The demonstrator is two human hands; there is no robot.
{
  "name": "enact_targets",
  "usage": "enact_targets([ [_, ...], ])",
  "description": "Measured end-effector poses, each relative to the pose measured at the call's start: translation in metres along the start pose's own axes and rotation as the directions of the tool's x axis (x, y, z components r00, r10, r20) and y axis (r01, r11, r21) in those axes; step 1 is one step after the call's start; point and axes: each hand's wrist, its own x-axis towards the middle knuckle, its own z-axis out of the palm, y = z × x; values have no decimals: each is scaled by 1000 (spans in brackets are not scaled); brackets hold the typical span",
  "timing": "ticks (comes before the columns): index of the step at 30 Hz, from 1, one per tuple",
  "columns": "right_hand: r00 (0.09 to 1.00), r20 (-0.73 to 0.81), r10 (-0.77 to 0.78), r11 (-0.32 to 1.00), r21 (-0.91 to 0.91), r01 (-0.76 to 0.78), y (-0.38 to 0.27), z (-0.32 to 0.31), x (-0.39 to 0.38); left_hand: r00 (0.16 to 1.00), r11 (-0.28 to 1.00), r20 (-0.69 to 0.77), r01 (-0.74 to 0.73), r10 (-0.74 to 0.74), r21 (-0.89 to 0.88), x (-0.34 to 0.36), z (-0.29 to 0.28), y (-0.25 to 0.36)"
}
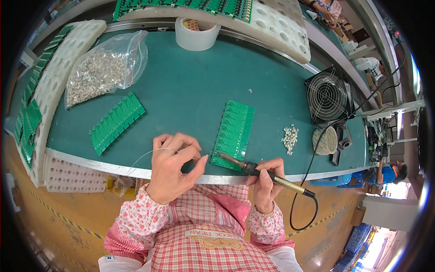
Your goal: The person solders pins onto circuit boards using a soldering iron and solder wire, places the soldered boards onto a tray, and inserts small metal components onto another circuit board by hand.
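Observation:
My right hand (pixel 268 182) is closed round the handle of a soldering iron (pixel 283 181). The iron's tip meets the lower left part of a green circuit board panel (pixel 234 131), which lies on the green work mat with a row of pins along its left edge. Pinched in my left hand (pixel 176 165) is a thin solder wire (pixel 144 156), which loops back to the left; its working end is near the iron's tip. Another green circuit board panel (pixel 117 121) lies tilted on the mat to the left of my hands.
A clear bag (pixel 102 68) of small pale parts and a tape roll (pixel 196 38) lie at the back. White foam trays (pixel 74 54) with boards border the mat. On the right are a fan (pixel 327 94), small metal parts (pixel 290 139), a tape-wrapped cup (pixel 324 140) and the iron's cord (pixel 312 158).

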Motion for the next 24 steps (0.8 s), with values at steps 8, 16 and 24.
enact_targets([
  [8,1000,9,-4,1000,-15,4,-1,0,1,1000,1000,12,5,-4,-15,0,-1,1],
  [16,999,-30,-20,996,-92,17,-3,7,3,1000,1000,24,-14,14,-13,-1,-1,0],
  [24,1000,11,-6,999,-32,6,0,-1,2,999,1000,34,-25,25,7,0,-1,1],
])
